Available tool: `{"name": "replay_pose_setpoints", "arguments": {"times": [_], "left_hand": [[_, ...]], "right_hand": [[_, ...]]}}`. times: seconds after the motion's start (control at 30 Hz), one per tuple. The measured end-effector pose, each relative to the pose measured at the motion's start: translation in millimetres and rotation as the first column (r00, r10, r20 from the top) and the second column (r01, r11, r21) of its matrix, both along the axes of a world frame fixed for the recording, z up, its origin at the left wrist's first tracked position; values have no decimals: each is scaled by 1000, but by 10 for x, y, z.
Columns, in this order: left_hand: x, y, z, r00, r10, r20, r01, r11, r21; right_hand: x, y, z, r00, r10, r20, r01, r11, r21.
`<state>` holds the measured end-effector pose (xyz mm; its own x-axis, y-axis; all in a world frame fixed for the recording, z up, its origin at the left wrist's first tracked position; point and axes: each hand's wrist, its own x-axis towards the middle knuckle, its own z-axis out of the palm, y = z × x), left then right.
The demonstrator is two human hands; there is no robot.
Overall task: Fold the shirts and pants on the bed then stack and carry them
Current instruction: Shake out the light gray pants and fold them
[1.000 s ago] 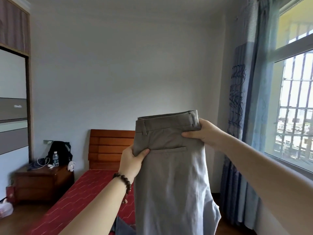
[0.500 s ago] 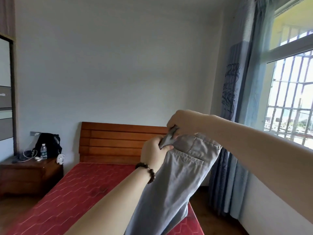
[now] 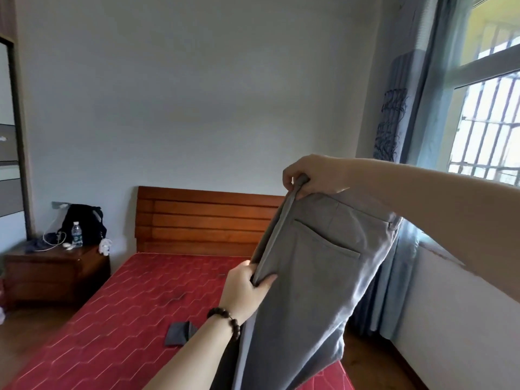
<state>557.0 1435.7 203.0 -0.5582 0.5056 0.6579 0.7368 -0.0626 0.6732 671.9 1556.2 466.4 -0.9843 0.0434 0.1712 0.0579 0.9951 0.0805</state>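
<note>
Fingers [image 3: 289, 175] of two hands on one pants [image 3: 315, 277]

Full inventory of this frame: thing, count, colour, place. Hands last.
pants: 1, grey, held up in the air over the bed's right side
folded garment: 1, dark grey, lying on the mattress
bed: 1, red mattress, wooden headboard, centre
nightstand: 1, brown wood, left of bed
backpack: 1, black, on nightstand
water bottle: 1, clear, on nightstand
curtain: 1, blue, by window at right
bracelet: 1, dark beads, left wrist
left hand: grips pants' edge, lower
right hand: pinches pants' waistband, upper
</note>
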Motion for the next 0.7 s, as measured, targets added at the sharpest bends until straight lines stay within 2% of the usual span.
{"name": "replay_pose_setpoints", "arguments": {"times": [0.2, 0.4, 0.5, 0.6, 0.7], "left_hand": [[-1, -143, -641, 983, 113, 144, -79, 972, -223], [-31, -183, -1206, 959, 185, 214, -88, 914, -397], [-73, -160, -1381, 954, 233, 187, -115, 865, -488], [-156, -220, -1306, 942, 280, 184, -159, 857, -491], [-300, -394, -1021, 953, 284, 104, -217, 881, -420]], "right_hand": [[97, -95, 110, 996, -53, -79, 59, 995, 80], [344, -37, 173, 974, -128, -185, 149, 983, 106], [651, 54, 154, 953, -185, -241, 207, 976, 68], [1056, 200, 53, 909, -272, -316, 288, 958, 4], [1510, 377, -116, 853, -390, -347, 394, 917, -60]]}}
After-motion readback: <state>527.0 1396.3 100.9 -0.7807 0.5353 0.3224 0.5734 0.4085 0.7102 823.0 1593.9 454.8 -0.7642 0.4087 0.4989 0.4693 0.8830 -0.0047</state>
